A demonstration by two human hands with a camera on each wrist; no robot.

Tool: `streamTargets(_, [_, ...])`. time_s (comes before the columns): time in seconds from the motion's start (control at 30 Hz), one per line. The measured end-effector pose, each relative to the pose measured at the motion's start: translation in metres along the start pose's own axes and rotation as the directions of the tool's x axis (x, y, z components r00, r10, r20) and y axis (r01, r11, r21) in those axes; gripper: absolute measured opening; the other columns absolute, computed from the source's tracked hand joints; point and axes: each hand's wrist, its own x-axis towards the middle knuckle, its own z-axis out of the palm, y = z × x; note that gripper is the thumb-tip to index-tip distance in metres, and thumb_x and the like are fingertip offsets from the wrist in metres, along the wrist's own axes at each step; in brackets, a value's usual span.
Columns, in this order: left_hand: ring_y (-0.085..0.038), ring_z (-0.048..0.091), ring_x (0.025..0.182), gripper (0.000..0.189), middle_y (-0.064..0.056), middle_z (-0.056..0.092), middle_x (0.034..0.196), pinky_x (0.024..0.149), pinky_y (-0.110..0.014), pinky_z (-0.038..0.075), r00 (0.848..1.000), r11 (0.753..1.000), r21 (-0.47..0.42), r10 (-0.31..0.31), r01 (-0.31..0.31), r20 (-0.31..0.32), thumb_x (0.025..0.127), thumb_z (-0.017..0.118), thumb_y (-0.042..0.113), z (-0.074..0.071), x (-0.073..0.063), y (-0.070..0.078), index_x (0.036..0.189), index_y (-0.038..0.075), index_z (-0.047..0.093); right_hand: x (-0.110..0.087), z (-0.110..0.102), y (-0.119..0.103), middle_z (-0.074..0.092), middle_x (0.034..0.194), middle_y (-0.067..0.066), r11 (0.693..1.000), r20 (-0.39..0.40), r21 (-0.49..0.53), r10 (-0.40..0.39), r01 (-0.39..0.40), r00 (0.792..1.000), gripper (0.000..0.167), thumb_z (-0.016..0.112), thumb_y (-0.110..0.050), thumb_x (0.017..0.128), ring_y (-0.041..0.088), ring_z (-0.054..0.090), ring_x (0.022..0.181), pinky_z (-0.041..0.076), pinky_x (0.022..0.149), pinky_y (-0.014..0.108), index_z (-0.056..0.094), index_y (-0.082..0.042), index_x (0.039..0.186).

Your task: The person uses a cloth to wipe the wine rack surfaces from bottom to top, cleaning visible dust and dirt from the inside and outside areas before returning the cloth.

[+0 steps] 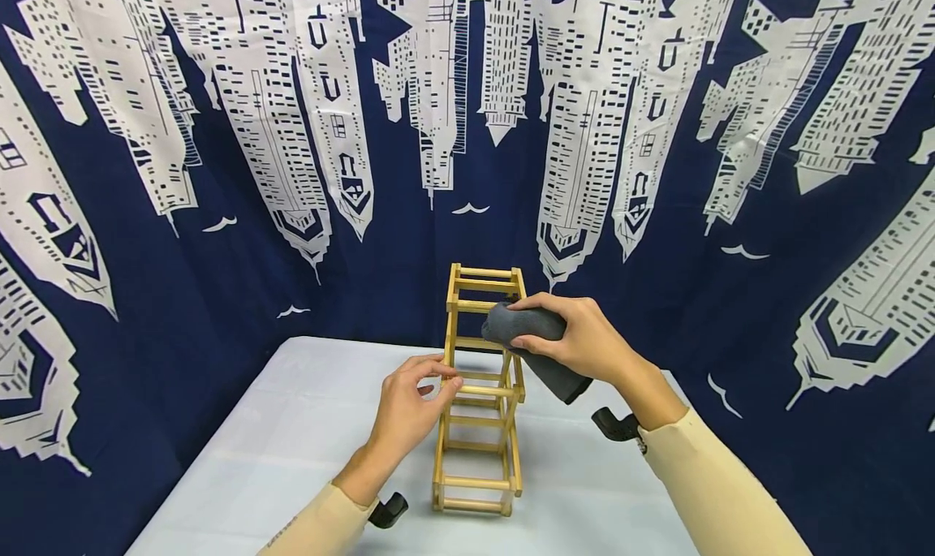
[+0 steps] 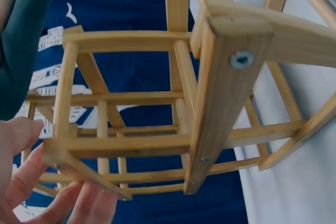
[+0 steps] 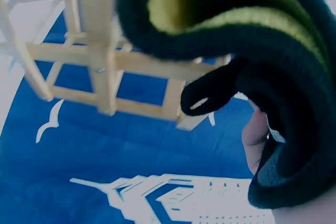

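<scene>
Right hand point(image 1: 584, 337): thumb and fingers pinching a dark grey cloth piece point(image 1: 551, 369), bunched, its lower part hanging; held at the rack's right side, contact with the wood not certain; yellow-green lining point(image 3: 236, 19) visible in the right wrist view. Handling, as judged: light, soft, limp, not fragile; best taken by a thick fold. Left hand point(image 1: 409, 406): thumb and fingers curled about a corner of the wooden rack point(image 1: 485, 390). Rack: slim pale rails and rungs, screw-joined, on the table; presumably stiff, fairly light, smooth; best held at a side rail or corner, where pieces meet. White table point(image 1: 314, 410): left edge well apart from the rack, far edge nearer; room to move at either side. Behind: navy skyline-print curtain point(image 1: 409, 288), limiting reach beyond the far edge
</scene>
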Motion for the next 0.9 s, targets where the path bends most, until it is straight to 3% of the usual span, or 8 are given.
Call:
streamTargets(0.13, [-0.038,0.076,0.133,0.012,-0.015,0.082,0.142,0.106,-0.062,0.067,0.992,0.982,0.146,0.122,-0.116,-0.034,0.100,0.096,0.022,0.005,-0.005,0.008,0.110,0.017,0.090,-0.022,0.002,0.009,0.089,0.117,0.003,1.000,-0.028,0.004,-0.006,0.006,1.000,0.046,0.099,-0.028,0.097,0.010,0.074,0.086,0.064,0.072,0.029,0.081,-0.029,0.139])
streamTargets(0.27, [-0.032,0.076,0.124,0.018,-0.007,0.085,0.134,0.105,-0.055,0.066,0.962,0.934,0.249,0.272,-0.258,-0.025,0.095,0.100,0.024,0.017,-0.009,0.017,0.109,0.019,0.090,-0.047,0.004,0.020,0.088,0.116,0.004,0.999,-0.045,0.007,0.047,-0.047,0.998,0.045,0.098,-0.027,0.097,0.007,0.073,0.081,0.063,0.068,0.027,0.081,-0.029,0.138])
streamTargets(0.37, [-0.026,0.077,0.116,0.022,0.000,0.086,0.125,0.102,-0.048,0.066,0.943,0.903,0.283,0.334,-0.323,0.011,0.094,0.101,0.026,0.027,-0.010,0.025,0.112,0.020,0.089,-0.066,0.006,0.029,0.088,0.117,0.006,0.993,-0.049,0.015,0.115,-0.115,0.992,0.044,0.097,-0.028,0.098,0.005,0.072,0.080,0.062,0.066,0.026,0.081,-0.030,0.139])
streamTargets(0.5, [-0.022,0.077,0.112,0.029,0.004,0.085,0.118,0.097,-0.044,0.066,0.945,0.893,0.310,0.319,-0.326,0.075,0.095,0.101,0.033,0.041,-0.009,0.035,0.118,0.020,0.089,-0.089,0.008,0.038,0.088,0.117,0.009,0.981,-0.081,0.044,0.192,-0.189,0.978,0.044,0.097,-0.028,0.099,0.003,0.073,0.078,0.062,0.063,0.027,0.081,-0.032,0.140])
streamTargets(0.67, [-0.021,0.080,0.108,0.041,0.004,0.090,0.114,0.093,-0.042,0.067,0.964,0.878,0.400,0.228,-0.264,0.136,0.094,0.100,0.047,0.059,-0.003,0.043,0.122,0.020,0.088,-0.116,0.010,0.047,0.088,0.116,0.011,0.965,-0.115,0.077,0.259,-0.251,0.959,0.043,0.097,-0.028,0.099,0.003,0.073,0.074,0.062,0.059,0.028,0.081,-0.032,0.139])
streamTargets(0.8, [-0.020,0.080,0.098,0.043,0.006,0.091,0.104,0.091,-0.039,0.063,0.977,0.845,0.491,0.168,-0.212,0.134,0.092,0.100,0.055,0.073,-0.001,0.047,0.116,0.020,0.090,-0.134,0.015,0.054,0.088,0.118,0.011,0.950,-0.137,0.067,0.310,-0.304,0.941,0.041,0.097,-0.030,0.099,0.003,0.072,0.074,0.061,0.059,0.028,0.081,-0.032,0.137])
streamTargets(0.9, [-0.018,0.079,0.093,0.034,0.007,0.090,0.100,0.093,-0.038,0.061,0.981,0.831,0.522,0.157,-0.193,0.112,0.094,0.098,0.050,0.078,0.000,0.048,0.112,0.022,0.091,-0.142,0.019,0.057,0.088,0.123,0.012,0.947,-0.148,0.045,0.320,-0.317,0.936,0.041,0.097,-0.032,0.099,0.002,0.071,0.076,0.061,0.061,0.027,0.081,-0.031,0.137])
